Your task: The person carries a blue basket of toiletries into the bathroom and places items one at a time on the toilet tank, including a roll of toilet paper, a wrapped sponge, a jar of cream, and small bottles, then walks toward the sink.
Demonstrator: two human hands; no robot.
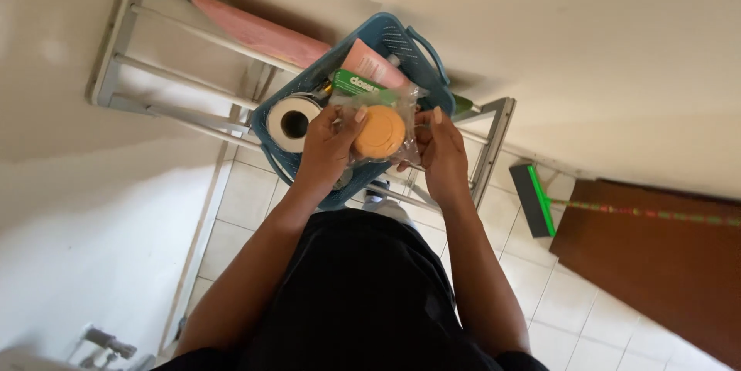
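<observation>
Both hands, the left hand (328, 143) and right hand (441, 151), grip the clear bag (394, 112) with the round orange soap (378, 132); I would hold it steady over the blue basket (421, 54).

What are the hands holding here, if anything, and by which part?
Both hold a round orange bar in a clear plastic wrapper above the blue basket. The left hand grips its left edge; the right hand grips the wrapper's right side.

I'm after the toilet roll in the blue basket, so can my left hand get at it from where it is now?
Probably yes. The toilet roll lies uncovered at the basket's near edge, right beside the left hand. But that hand is gripping the round orange item in its clear bag, so it would need freeing first.
</observation>
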